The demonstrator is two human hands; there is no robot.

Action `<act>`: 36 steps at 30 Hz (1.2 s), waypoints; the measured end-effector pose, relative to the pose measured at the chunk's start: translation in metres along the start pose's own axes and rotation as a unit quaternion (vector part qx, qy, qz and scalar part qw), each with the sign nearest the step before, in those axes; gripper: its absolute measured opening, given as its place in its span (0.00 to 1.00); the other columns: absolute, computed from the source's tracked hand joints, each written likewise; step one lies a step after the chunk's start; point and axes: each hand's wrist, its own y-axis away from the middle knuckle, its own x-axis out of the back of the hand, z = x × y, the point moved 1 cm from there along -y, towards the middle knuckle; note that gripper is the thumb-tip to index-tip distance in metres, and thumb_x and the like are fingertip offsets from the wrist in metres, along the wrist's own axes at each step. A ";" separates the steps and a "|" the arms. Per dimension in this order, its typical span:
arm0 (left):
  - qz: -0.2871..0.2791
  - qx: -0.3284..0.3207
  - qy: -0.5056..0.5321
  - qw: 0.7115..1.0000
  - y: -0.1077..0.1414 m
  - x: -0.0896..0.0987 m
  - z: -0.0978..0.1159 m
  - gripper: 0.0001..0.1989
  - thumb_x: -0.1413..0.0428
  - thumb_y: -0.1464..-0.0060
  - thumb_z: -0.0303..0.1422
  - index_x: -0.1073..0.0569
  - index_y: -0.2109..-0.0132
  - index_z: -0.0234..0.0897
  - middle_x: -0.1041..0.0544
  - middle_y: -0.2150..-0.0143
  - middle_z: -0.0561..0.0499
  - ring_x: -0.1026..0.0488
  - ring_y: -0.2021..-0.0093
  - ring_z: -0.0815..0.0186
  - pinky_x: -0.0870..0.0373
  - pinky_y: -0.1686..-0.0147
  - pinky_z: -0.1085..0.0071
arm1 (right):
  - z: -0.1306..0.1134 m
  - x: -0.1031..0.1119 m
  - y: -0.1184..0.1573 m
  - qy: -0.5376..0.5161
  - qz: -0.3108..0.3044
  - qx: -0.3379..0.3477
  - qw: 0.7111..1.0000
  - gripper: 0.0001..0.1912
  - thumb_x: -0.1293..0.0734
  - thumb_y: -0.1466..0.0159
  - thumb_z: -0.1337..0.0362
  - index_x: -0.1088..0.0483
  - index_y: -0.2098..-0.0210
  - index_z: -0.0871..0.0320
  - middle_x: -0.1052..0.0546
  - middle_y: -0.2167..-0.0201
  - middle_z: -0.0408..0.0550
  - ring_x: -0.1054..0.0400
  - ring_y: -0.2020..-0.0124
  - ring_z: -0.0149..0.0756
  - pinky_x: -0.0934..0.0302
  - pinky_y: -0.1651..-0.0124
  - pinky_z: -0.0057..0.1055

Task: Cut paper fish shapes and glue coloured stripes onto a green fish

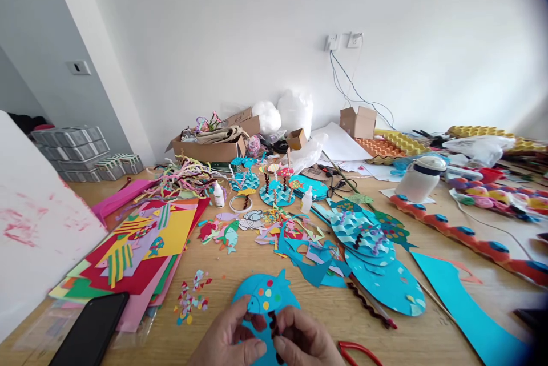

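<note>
My left hand holds a blue paper fish by its head end. Coloured dots and a drawn eye and mouth mark the fish. Just beneath it, my right hand pinches a dark brown wavy pipe cleaner, whose top end is near the belly of the fish. Whether the two touch is hard to see. A round blue paper piece lies on the table behind the fish, partly covered by my hands. Red-handled scissors or pliers lie right of my right hand, cut off by the frame edge.
Small paper scraps lie left of my hands, with coloured paper sheets and a black phone beyond. Glue bottles, blue offcuts, decorated blue discs and another brown pipe cleaner spread ahead and to the right.
</note>
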 end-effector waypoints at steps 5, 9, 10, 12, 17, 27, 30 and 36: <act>0.054 -0.026 0.032 0.998 -0.008 -0.008 -0.008 0.16 0.41 0.57 0.44 0.24 0.63 0.38 0.27 0.69 0.51 0.32 0.68 0.66 0.35 0.63 0.69 | 0.000 -0.011 -0.008 -0.081 -0.050 -0.046 0.994 0.23 0.32 0.51 0.44 0.41 0.75 0.56 0.42 0.79 0.38 0.51 0.79 0.25 0.54 0.75 0.23; 0.107 -0.013 0.027 0.994 -0.012 -0.009 -0.010 0.14 0.39 0.59 0.43 0.24 0.69 0.36 0.27 0.73 0.51 0.31 0.70 0.65 0.34 0.66 0.69 | 0.000 -0.015 -0.013 -0.065 -0.033 -0.058 0.996 0.24 0.33 0.52 0.42 0.40 0.75 0.57 0.42 0.81 0.37 0.49 0.80 0.26 0.52 0.74 0.24; 0.128 -0.015 0.037 0.991 -0.014 -0.009 -0.008 0.14 0.39 0.60 0.43 0.25 0.70 0.36 0.27 0.74 0.52 0.31 0.71 0.65 0.35 0.68 0.70 | 0.002 -0.016 -0.014 -0.064 -0.020 -0.051 0.996 0.25 0.33 0.52 0.42 0.40 0.75 0.57 0.42 0.80 0.38 0.49 0.80 0.26 0.51 0.74 0.24; 0.167 -0.014 0.063 0.984 -0.016 -0.008 -0.003 0.15 0.38 0.63 0.43 0.25 0.73 0.35 0.27 0.76 0.53 0.32 0.73 0.66 0.35 0.70 0.71 | 0.006 -0.018 -0.015 -0.063 0.015 -0.023 0.998 0.25 0.32 0.53 0.42 0.38 0.74 0.57 0.41 0.80 0.38 0.49 0.79 0.26 0.51 0.74 0.24; 0.241 0.007 0.082 0.967 -0.020 -0.005 0.017 0.14 0.35 0.66 0.40 0.26 0.74 0.34 0.28 0.78 0.54 0.35 0.77 0.70 0.38 0.75 0.75 | 0.010 -0.018 -0.018 -0.028 0.081 0.027 0.996 0.23 0.33 0.51 0.44 0.35 0.71 0.58 0.36 0.76 0.41 0.45 0.76 0.29 0.49 0.74 0.24; 0.251 -0.002 0.029 0.968 -0.018 -0.007 0.018 0.11 0.37 0.64 0.37 0.27 0.74 0.35 0.28 0.77 0.54 0.33 0.74 0.68 0.37 0.73 0.74 | -0.008 -0.012 -0.013 0.242 0.088 0.031 0.966 0.05 0.38 0.45 0.64 0.34 0.74 0.58 0.32 0.78 0.41 0.41 0.78 0.29 0.46 0.75 0.23; 0.250 -0.014 0.001 0.968 -0.019 -0.004 0.017 0.10 0.38 0.63 0.37 0.27 0.74 0.36 0.27 0.76 0.53 0.33 0.73 0.66 0.35 0.70 0.72 | -0.008 -0.010 -0.010 0.263 0.095 0.037 0.959 0.04 0.37 0.46 0.64 0.33 0.72 0.58 0.31 0.78 0.42 0.40 0.78 0.29 0.45 0.76 0.24; 0.184 -0.026 -0.019 0.982 -0.023 -0.009 0.017 0.10 0.39 0.61 0.38 0.28 0.74 0.37 0.28 0.76 0.53 0.32 0.73 0.65 0.35 0.69 0.71 | -0.007 -0.011 -0.007 0.240 0.143 0.084 0.956 0.09 0.37 0.45 0.57 0.33 0.73 0.56 0.33 0.79 0.42 0.43 0.81 0.28 0.48 0.78 0.24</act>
